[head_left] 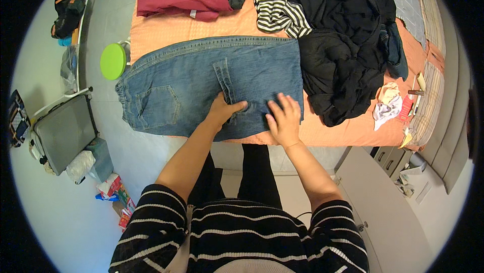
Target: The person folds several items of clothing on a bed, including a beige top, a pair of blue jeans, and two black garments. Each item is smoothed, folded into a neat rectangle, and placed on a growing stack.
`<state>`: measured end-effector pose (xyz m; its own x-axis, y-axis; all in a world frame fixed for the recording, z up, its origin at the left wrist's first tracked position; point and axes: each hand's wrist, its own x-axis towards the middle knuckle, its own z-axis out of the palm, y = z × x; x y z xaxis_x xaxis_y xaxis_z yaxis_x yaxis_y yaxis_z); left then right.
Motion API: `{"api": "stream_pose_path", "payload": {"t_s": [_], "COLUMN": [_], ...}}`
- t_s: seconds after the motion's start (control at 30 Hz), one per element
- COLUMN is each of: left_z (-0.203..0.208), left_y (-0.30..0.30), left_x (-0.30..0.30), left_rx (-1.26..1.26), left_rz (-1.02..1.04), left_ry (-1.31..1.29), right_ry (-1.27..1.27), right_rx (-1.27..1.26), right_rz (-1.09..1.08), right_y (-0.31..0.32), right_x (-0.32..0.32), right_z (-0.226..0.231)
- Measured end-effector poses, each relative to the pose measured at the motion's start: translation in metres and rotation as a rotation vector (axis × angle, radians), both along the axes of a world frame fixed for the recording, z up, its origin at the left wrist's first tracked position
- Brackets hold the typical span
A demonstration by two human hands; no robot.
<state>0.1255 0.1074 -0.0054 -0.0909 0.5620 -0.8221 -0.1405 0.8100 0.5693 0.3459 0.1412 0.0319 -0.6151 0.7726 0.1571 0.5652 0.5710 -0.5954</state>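
A pair of blue jeans (201, 74) lies folded lengthwise across the near side of the bed, waistband to the left with a back pocket facing up. A leg hem folded back shows near the middle. My left hand (222, 113) is at that hem, its thumb stretched to the right over the denim and its fingers bent at the hem's left side; it appears to grip the cloth, though the fingertips are partly hidden. Farther right, my right hand (285, 120) rests on the jeans near their right end, fingers spread and holding nothing.
Black clothing (343, 66) is heaped to the right, beside a black-and-white striped garment (280, 11). A dark red garment (184, 1) lies at the back left. A green round stool (113, 62) and a grey suitcase (65, 132) stand left of the bed (166, 26).
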Motion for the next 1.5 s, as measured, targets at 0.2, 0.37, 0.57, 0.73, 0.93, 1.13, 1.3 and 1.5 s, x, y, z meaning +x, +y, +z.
{"api": "stream_pose_path", "payload": {"t_s": [0.2,0.37,0.57,0.73,0.93,1.13,1.3,1.5], "left_z": [-0.001,0.011,-0.034,0.010,-0.012,-0.008,-0.018,-0.024], "left_y": [-0.033,-0.030,-0.041,-0.064,-0.136,-0.141,-0.139,-0.141], "left_x": [-0.005,0.015,0.021,-0.071,-0.243,-0.242,-0.231,-0.252], "left_rx": [-0.151,0.643,0.680,0.608,-0.241,0.232,0.040,0.058], "left_rz": [-0.036,-0.432,-0.886,-0.519,0.234,0.127,-0.038,0.274], "left_ry": [0.219,0.938,0.923,1.277,1.277,0.980,1.037,0.382], "right_ry": [-0.046,0.044,0.220,0.414,0.402,0.230,-0.170,-0.307], "right_rx": [-0.148,-0.488,-1.028,-1.168,-0.974,-0.746,-0.412,-0.224], "right_rz": [-0.055,-0.778,-0.719,-0.632,-0.613,-0.601,-0.525,-0.495], "right_y": [-0.022,0.039,0.053,0.049,0.071,0.114,0.092,0.038], "right_x": [0.049,0.057,0.027,0.013,0.028,0.085,0.077,-0.076], "right_z": [-0.037,-0.065,-0.057,0.016,0.100,0.131,0.075,0.122]}}
